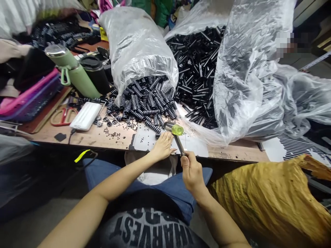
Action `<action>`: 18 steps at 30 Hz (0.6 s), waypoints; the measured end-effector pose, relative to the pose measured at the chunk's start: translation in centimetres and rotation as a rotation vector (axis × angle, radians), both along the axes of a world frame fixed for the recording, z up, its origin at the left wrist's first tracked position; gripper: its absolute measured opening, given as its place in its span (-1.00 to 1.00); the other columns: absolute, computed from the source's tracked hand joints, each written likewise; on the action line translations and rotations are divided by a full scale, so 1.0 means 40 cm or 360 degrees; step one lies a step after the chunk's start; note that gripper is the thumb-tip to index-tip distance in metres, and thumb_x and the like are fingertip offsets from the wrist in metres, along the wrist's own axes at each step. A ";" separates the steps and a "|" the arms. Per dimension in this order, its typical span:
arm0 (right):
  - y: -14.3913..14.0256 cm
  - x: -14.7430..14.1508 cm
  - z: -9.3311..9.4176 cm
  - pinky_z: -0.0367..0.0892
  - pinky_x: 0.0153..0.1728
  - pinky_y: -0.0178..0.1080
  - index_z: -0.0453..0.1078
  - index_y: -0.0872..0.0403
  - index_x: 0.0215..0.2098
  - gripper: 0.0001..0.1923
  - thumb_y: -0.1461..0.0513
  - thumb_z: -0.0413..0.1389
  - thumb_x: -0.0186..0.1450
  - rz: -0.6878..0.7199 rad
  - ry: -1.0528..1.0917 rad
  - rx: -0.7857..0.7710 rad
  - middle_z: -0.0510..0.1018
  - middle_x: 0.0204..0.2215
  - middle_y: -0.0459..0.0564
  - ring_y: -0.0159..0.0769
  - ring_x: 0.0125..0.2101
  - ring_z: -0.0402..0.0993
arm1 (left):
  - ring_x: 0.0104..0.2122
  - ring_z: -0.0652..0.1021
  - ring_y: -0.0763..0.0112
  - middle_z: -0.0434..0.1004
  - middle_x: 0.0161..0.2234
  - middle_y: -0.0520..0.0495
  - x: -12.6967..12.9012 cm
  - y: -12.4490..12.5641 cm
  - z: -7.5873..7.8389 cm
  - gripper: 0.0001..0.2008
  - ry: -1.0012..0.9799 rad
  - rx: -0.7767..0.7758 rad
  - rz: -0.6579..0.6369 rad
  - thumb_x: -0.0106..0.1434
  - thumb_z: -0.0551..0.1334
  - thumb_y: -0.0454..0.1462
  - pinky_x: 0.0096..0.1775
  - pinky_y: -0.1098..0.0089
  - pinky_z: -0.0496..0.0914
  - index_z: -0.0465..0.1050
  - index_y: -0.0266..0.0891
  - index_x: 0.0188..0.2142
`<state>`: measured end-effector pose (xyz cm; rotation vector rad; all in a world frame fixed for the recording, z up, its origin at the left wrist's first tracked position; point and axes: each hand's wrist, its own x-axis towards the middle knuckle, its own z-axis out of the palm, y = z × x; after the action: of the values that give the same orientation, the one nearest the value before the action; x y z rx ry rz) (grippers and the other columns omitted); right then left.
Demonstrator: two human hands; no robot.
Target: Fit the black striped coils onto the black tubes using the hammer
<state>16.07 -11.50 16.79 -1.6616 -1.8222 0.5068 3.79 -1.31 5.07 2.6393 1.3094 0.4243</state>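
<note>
One hammer (pixel 178 144) in the right hand (pixel 191 168) leans near the left hand (pixel 162 146).

Ribbed tubes (pixel 148 98) block the hands (pixel 163 146) ahead; just leftward is open.

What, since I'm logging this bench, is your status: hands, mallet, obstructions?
Right hand grips yellow-tipped mallet. Left hand at dark rod, grip unclear. Ridged black rods heaped just beyond.

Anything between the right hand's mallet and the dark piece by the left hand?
In this view, fingers of the left hand lie between the green mallet head and the dark piece; mallet height is unclear.
</note>
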 end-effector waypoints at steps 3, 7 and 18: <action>0.025 -0.021 -0.035 0.20 -0.53 -0.34 0.29 0.07 -0.12 -0.60 0.06 -0.28 0.44 0.0011 -0.0103 0.0024 0.48 -0.50 -0.02 -0.33 -0.58 0.40 | 0.30 0.05 -0.04 0.08 0.25 -0.54 -0.005 0.017 -0.010 -0.25 -0.0043 0.0032 0.0006 0.30 0.00 -0.01 0.24 0.01 -0.06 0.01 -0.63 0.25; 0.067 -0.049 -0.121 0.18 -0.51 -0.33 0.32 0.07 -0.23 -0.62 0.08 -0.25 0.44 0.0114 -0.0622 -0.0315 0.52 -0.47 0.05 -0.27 -0.53 0.46 | 0.30 0.04 -0.01 0.02 0.28 -0.50 -0.011 0.014 -0.038 -0.34 -0.0020 0.0124 -0.0046 0.32 -0.02 -0.14 0.24 0.00 -0.06 -0.04 -0.60 0.28; 0.057 0.010 -0.036 0.16 -0.52 -0.34 0.27 0.05 -0.27 -0.57 0.01 -0.31 0.44 -0.0117 -0.0202 -0.0114 0.43 -0.59 -0.08 -0.31 -0.60 0.38 | 0.29 0.07 0.00 0.09 0.28 -0.39 -0.005 0.003 0.001 -0.27 -0.0019 0.0072 -0.0007 0.31 -0.02 0.05 0.26 0.01 -0.13 0.09 -0.47 0.26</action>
<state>16.47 -9.21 15.36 -1.8393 -1.8442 0.4488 3.60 -1.19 5.09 2.6718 1.3052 0.4738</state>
